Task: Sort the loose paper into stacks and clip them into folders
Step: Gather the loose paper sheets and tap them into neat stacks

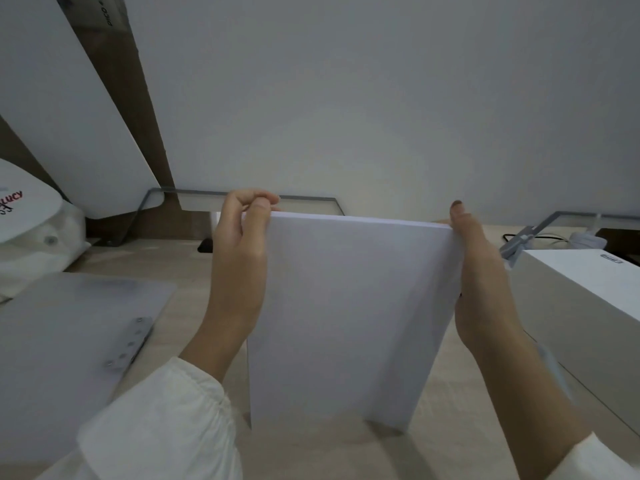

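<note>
A stack of white paper (pixel 349 317) stands upright on the wooden desk (pixel 311 452) in front of me, its lower edge on the desk. My left hand (pixel 239 258) pinches the stack's top left corner with curled fingers. Along the stack's right edge lies my right hand (pixel 481 275), thumb on the near side, fingers hidden behind the paper. A translucent grey folder (pixel 69 344) lies flat at the left, with a metal clip strip (pixel 130 341) near its right edge.
A white box (pixel 581 289) sits at the right with a grey clip (pixel 516 247) beside it. A white bag with red lettering (pixel 24 216) is at the far left. White boards (pixel 69 116) lean against the wall behind the desk.
</note>
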`<action>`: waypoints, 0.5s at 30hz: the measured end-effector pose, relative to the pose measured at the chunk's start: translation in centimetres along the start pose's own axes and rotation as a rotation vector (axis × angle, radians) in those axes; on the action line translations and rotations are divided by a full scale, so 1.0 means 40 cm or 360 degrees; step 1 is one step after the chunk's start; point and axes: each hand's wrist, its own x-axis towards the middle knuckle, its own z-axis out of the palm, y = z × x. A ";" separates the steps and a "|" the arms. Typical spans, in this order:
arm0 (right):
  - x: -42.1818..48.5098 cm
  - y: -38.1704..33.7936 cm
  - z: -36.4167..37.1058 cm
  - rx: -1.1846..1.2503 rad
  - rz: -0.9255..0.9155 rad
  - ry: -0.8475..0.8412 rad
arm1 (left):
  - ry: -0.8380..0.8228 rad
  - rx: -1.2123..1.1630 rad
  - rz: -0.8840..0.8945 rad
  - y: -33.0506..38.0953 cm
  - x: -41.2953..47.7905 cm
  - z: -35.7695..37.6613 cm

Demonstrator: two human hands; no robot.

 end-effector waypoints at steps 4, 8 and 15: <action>0.005 0.015 -0.030 -0.0094 -0.0020 -0.0159 | -0.0069 -0.0063 0.0017 -0.004 0.002 -0.012; -0.035 0.082 -0.054 0.0091 0.0117 -0.0656 | -0.0137 -0.0106 -0.0186 -0.067 -0.062 -0.033; -0.027 0.098 -0.056 0.0452 0.0195 -0.0635 | -0.0202 -0.0271 -0.0499 -0.080 -0.091 -0.036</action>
